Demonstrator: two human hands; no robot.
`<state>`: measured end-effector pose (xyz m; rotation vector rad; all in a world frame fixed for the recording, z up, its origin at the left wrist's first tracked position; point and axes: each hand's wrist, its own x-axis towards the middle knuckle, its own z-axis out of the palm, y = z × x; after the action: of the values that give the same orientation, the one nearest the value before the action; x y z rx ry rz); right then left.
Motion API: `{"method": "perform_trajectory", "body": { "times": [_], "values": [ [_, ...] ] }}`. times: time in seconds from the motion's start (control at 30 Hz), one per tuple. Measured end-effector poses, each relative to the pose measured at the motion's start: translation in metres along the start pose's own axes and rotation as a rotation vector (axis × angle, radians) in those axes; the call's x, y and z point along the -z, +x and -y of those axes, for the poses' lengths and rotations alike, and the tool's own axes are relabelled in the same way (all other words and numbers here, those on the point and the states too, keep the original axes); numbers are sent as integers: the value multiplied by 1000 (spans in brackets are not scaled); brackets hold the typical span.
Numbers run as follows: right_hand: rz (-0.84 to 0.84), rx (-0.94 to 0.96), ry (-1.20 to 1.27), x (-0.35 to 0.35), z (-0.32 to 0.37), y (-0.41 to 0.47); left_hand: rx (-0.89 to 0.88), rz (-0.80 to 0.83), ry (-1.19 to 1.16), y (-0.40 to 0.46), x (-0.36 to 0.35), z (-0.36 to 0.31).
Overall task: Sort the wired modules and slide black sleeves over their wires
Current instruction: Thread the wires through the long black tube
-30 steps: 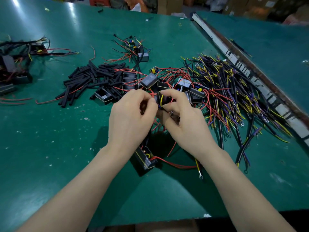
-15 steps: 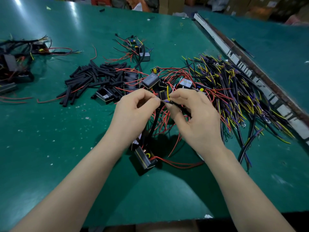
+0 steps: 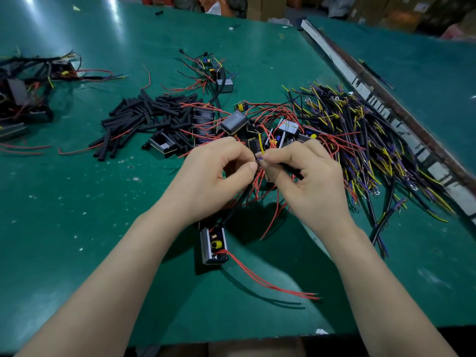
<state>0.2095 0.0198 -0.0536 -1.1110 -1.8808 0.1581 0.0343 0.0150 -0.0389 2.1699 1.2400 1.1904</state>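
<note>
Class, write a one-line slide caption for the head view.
Both hands, left hand and right hand, pinch wires together above an open wired module on the green table, beside loose black sleeves.

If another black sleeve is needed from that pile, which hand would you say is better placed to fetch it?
Probably the left hand. The pile of black sleeves lies on its side of the table, while the right hand sits toward the purple and yellow wire bundle and would have to cross over.
</note>
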Motion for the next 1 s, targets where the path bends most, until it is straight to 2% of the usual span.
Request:
{"method": "perform_trajectory", "body": {
  "times": [0.07, 0.2, 0.4, 0.5, 0.57, 0.67, 0.7, 0.87, 0.93, 1.0],
  "values": [
    [25, -12, 40, 1, 1, 0, 7, -5, -87, 0, 1, 2],
    [55, -25, 134, 1, 5, 0, 133, -37, -333, 0, -2, 2],
    [43, 92, 44, -3, 8, -1, 188, -176, -300, 0, -8, 2],
    [21, 68, 74, -2, 9, 0, 204, -206, -291, 0, -10, 3],
    [64, 1, 188, -2, 11, 1, 211, -224, -310, 1, -9, 2],
    [202, -314, 471, -3, 15, 4, 205, -205, -365, 2, -8, 1],
    [215, -369, 524, -3, 15, 5, 196, -193, -365, 1, -8, 0],
    [194, -447, 588, -1, 16, 9, 184, -180, -351, 0, -9, -1],
    [192, -430, 559, -2, 16, 8, 195, -192, -340, -1, -10, -2],
    [173, -264, 375, -4, 14, 5, 226, -213, -321, -1, -11, -2]
  ]
}}
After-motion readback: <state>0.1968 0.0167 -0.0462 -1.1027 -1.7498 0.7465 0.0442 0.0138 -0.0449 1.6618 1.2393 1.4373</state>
